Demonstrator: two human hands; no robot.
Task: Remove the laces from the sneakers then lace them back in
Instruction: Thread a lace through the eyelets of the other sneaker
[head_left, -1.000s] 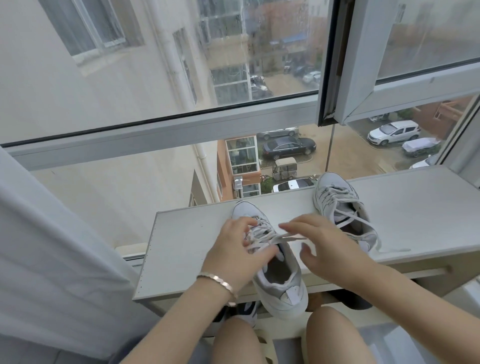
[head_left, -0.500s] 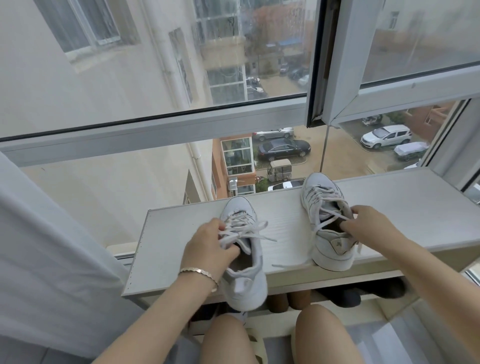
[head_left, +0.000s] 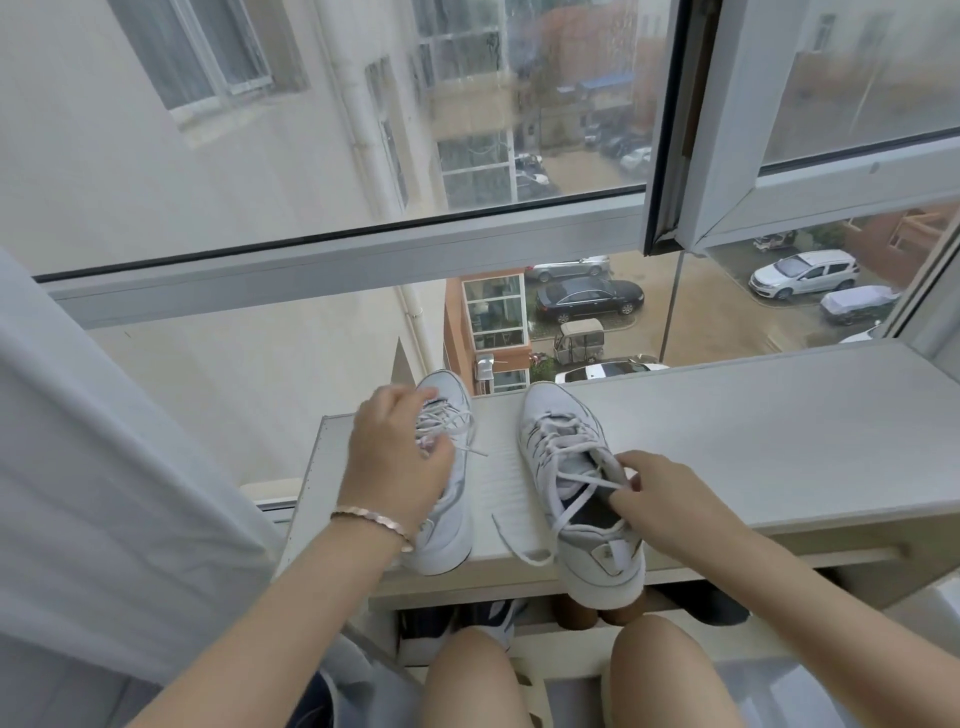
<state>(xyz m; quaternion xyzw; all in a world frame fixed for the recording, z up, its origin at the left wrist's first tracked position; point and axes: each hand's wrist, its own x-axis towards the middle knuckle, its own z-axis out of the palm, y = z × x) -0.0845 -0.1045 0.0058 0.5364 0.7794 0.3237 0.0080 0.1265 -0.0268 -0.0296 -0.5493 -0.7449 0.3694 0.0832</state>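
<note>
Two white sneakers stand toe-away on a pale shelf top under the window. My left hand lies over the left sneaker, its fingers curled round the shoe's upper by the bunched white laces. My right hand grips the collar of the right sneaker, thumb inside the opening. That shoe's heel hangs over the shelf's front edge. Its lace is untied, and one loose end trails across the shelf between the shoes.
A grey curtain hangs at the left. The window frame runs just behind the shelf, with an opened sash at upper right. Dark shoes sit on a lower shelf. My bare knees are beneath.
My right hand left the left sneaker, reached the right sneaker and drew it nearer, its heel past the edge. My left hand slid the left sneaker further left.
</note>
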